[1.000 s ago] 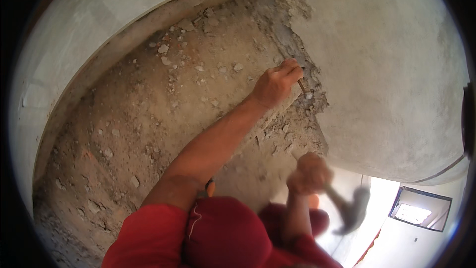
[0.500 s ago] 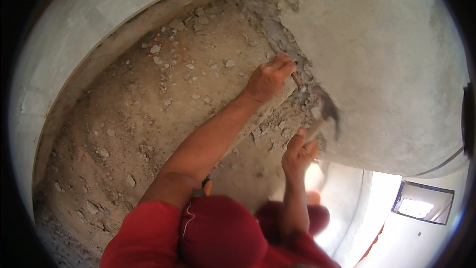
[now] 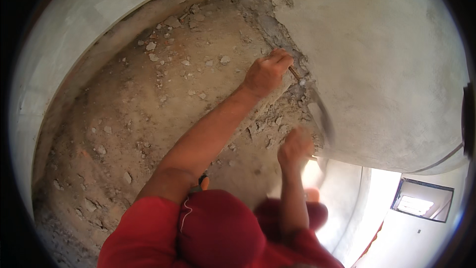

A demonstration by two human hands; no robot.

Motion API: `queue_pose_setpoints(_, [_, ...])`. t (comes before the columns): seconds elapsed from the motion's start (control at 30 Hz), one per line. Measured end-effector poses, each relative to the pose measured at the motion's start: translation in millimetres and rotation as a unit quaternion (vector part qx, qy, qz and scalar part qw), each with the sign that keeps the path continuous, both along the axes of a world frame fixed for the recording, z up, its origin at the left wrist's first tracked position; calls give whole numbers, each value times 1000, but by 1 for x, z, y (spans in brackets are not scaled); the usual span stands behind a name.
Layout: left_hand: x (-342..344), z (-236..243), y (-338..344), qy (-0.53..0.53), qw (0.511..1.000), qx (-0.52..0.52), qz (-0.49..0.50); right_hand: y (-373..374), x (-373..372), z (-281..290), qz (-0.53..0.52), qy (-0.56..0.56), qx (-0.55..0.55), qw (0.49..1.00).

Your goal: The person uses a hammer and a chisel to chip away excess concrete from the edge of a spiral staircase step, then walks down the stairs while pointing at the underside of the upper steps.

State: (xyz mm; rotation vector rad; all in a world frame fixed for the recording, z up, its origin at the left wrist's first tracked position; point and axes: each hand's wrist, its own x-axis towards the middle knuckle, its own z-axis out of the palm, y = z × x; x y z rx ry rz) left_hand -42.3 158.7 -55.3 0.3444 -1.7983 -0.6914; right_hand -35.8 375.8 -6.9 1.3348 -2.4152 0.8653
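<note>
My left hand is wrapped round a thin brown chisel. The chisel slants down to the right, its end at the broken lower edge of the plaster. Below it my right hand, smeared by motion, is closed on the hammer's handle. The hammer is a dark blur just below and right of the chisel, beside the smooth grey wall. Its handle is mostly lost in the blur.
Rubble and loose plaster chips lie over the rough brown ground. A pale curved concrete edge bounds it on the left. At the lower right are a bright opening and a framed window. My knee in dark red is near.
The hammer and my right hand have shifted a little and are more blurred. My left hand and the chisel have moved slightly up and left in the picture, along with the whole scene.
</note>
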Motion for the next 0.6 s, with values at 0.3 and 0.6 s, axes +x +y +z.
queue_pose_setpoints(0.3, [-8,-4,2,-15,1000,-1,1,4,-9,1,-1,-238,-148,960])
queue_pose_setpoints(0.6, [-8,1,7,-91,996,14,-3,4,0,11,-51,-210,-39,976])
